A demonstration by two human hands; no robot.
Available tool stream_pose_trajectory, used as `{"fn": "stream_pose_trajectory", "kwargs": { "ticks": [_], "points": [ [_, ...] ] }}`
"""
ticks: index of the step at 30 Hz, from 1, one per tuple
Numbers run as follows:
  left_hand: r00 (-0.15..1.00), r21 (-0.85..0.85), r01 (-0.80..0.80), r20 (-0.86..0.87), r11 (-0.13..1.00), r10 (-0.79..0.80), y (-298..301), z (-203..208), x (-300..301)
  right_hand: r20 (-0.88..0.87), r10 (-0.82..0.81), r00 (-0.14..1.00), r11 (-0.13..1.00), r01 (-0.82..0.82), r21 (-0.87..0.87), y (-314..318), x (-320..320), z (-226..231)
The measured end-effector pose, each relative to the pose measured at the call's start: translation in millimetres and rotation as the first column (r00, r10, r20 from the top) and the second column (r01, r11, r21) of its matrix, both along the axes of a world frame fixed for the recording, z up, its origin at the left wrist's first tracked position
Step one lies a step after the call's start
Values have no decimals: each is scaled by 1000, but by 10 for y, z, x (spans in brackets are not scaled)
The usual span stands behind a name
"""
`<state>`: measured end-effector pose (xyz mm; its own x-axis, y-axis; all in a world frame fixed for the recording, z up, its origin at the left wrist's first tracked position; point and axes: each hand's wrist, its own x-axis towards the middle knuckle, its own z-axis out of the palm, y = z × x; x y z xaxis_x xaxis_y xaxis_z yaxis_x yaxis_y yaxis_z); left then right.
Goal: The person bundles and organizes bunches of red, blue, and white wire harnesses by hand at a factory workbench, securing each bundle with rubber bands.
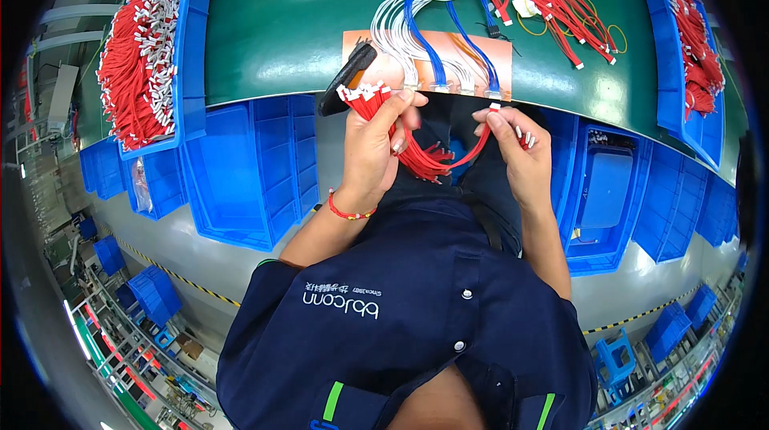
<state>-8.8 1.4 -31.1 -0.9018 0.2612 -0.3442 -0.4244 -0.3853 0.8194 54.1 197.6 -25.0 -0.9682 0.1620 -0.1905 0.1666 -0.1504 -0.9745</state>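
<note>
A bundle of red wires (416,156) with small white connectors at the ends is held up in front of the person's chest, just short of the table edge. The left hand (375,149) is closed around the bundle, its connector ends (364,95) fanning out above the fist while the wires loop down and across toward the other hand. The right hand (513,145) pinches a single red wire's connector (494,107) between thumb and forefinger – a few more white ends show behind its fingers. Just beyond, a copper-coloured board (481,49) on the green table (280,21) carries white and blue wires (432,21). A black tool (346,77) overhangs the table edge. Blue bins (248,165) stand below – more red wire stock (140,53) fills a tray on the left
</note>
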Motion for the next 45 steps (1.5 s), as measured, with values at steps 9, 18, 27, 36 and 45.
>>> {"fn": "stream_pose_trajectory", "kwargs": {
  "ticks": [9,18,27,36,45],
  "points": [
    [992,61,110,47,992,-113,-98,1,-51,-29,-85,996,990,88,111,-36,-47,-94],
    [996,83,47,75,995,-53,-36,30,-19,73,-63,995,994,56,97,13,-65,-44],
    [997,63,74,25,995,-76,-51,-10,-8,164,-86,983,970,120,-210,-10,-63,-20],
    [991,42,126,33,991,-128,-61,6,-29,193,-110,975,913,176,-369,-60,-90,-55],
    [974,32,216,62,976,-217,-45,71,-39,206,-41,978,981,79,-178,12,16,4]
  ]
}}
